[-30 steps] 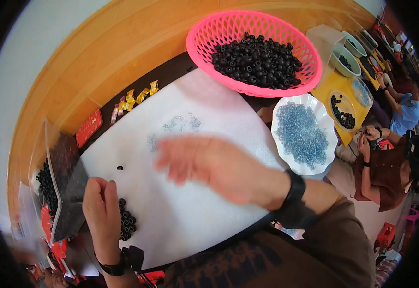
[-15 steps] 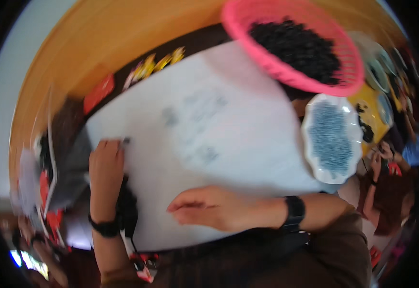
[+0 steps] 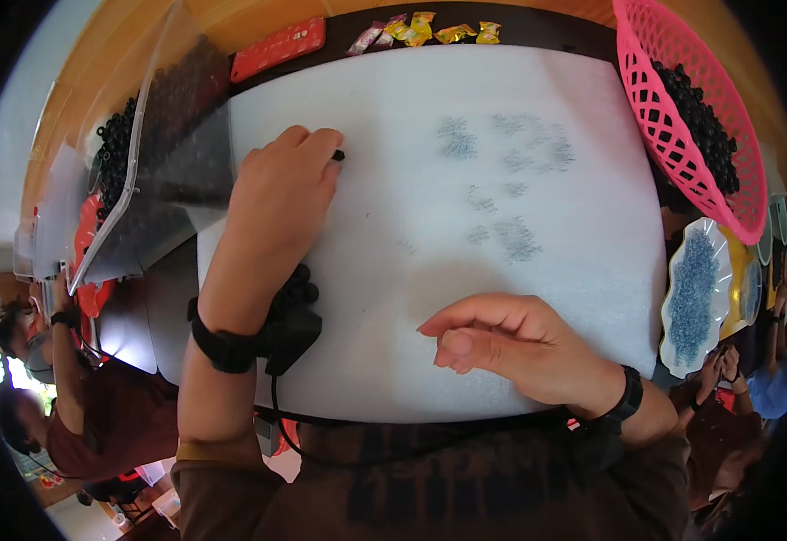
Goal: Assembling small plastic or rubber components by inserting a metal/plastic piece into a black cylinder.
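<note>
My left hand [image 3: 285, 198] is over the left part of a white foam sheet [image 3: 384, 298], closed with a small black piece [image 3: 338, 155] at its fingertips. My right hand [image 3: 524, 347] hovers low over the sheet's near side, fingers curled and thumb pressed toward them; whatever they may hold is too small to make out. Beyond it lie several loose clusters of tiny thin grey pieces [image 3: 518, 239]. Beside my left wrist sits a small heap of black ring-like parts [image 3: 299, 288], partly hidden by the black device strapped there.
At the far right a pink basket [image 3: 637, 77] holds black parts. Below it, a white scalloped plate [image 3: 721, 270] carries many thin grey-blue pieces. Left stands a clear plastic bin [image 3: 132, 185] with black rings. A red case [image 3: 278, 47] and wrapped sweets [image 3: 416, 29] line the back. Other people sit at both sides.
The view has shifted and steadied, so the whole sheet sits differently. My left hand, with the black piece, is farther over the sheet. My right hand's fingers have curled in more.
</note>
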The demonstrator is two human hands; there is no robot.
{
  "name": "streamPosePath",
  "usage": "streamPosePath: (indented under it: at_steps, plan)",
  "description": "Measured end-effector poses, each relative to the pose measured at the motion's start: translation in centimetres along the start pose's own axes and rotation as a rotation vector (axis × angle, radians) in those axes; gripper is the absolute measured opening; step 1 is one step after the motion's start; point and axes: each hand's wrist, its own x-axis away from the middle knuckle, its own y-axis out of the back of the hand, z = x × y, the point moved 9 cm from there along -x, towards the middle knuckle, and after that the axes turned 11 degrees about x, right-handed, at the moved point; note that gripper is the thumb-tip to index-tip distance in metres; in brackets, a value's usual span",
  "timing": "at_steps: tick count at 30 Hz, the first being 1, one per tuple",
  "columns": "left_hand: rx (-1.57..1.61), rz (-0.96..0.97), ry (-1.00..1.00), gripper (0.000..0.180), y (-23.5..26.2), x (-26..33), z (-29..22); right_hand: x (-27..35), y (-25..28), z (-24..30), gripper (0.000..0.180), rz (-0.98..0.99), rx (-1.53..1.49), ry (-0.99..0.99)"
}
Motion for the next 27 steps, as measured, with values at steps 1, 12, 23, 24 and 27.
streamPosePath:
  at_steps: [1,12,23,24,27]
  plan:
    - [-0.057,0.043,-0.037,0.019,-0.5,-0.1,-0.2,0.0,0.0,0.1,0.028,0.006,0.004,0.013]
    - [0.215,-0.183,0.065,0.011,5.4,5.7,-2.3,-0.3,0.5,0.4,0.026,-0.035,0.055,0.014]
    - [0.665,-0.081,0.129,0.023,2.0,13.8,1.3,-4.2,-4.1,5.7,0.022,-0.122,0.987,0.385]
    - [0.705,-0.013,0.068,0.025,1.5,13.6,0.6,-5.3,-4.3,6.1,0.022,-0.129,0.998,0.384]
    - [0.737,-0.016,0.010,0.029,1.7,13.5,0.1,-7.9,-5.3,8.0,0.025,-0.309,1.285,0.599]
